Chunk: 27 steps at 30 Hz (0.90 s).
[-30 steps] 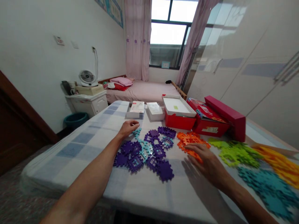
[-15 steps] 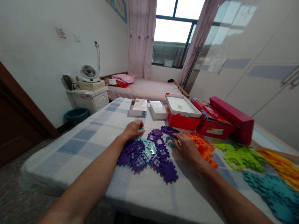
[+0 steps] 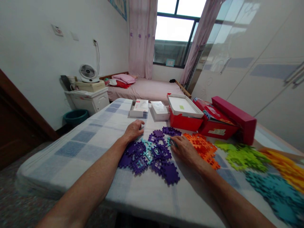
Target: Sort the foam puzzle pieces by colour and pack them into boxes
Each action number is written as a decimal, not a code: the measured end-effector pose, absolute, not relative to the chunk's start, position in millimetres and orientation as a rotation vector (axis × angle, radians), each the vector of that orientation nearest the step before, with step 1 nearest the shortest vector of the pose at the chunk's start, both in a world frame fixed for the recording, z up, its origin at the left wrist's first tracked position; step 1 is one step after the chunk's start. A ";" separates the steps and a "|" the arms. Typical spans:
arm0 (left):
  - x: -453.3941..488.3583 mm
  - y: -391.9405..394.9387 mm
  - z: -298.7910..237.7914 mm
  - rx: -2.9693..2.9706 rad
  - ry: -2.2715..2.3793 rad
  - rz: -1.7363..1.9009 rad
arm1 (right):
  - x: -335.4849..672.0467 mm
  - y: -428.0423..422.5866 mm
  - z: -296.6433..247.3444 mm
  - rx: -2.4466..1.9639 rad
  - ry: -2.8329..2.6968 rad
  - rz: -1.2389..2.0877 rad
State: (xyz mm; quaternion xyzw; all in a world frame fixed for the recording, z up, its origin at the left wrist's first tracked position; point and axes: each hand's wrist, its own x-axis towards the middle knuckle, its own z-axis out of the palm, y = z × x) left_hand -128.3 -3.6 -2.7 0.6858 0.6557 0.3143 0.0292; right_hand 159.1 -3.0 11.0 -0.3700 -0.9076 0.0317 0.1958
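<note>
A cluster of purple and teal interlocking plastic tiles (image 3: 152,155) lies on the checked tablecloth (image 3: 95,142). My left hand (image 3: 133,129) rests at the cluster's far left edge, fingers curled down over a teal tile that is mostly hidden. My right hand (image 3: 184,149) lies at the cluster's right side, fingertips touching a teal tile (image 3: 169,141), between the purple tiles and an orange tile pile (image 3: 201,147).
Green tiles (image 3: 239,155), yellow-orange tiles (image 3: 285,166) and teal tiles (image 3: 277,193) lie to the right. Red boxes (image 3: 185,115) and two small white boxes (image 3: 140,108) stand at the table's far side. A bed, a nightstand with a fan and a wardrobe surround the table.
My right hand moved left from the orange pile to the right side of the purple cluster. My left hand stayed at the cluster's far left edge.
</note>
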 end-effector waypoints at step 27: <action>-122.1 0.1 1.2 1.709 1.893 1.299 | 157.9 -9.2 35.5 -1.025 -2.268 0.508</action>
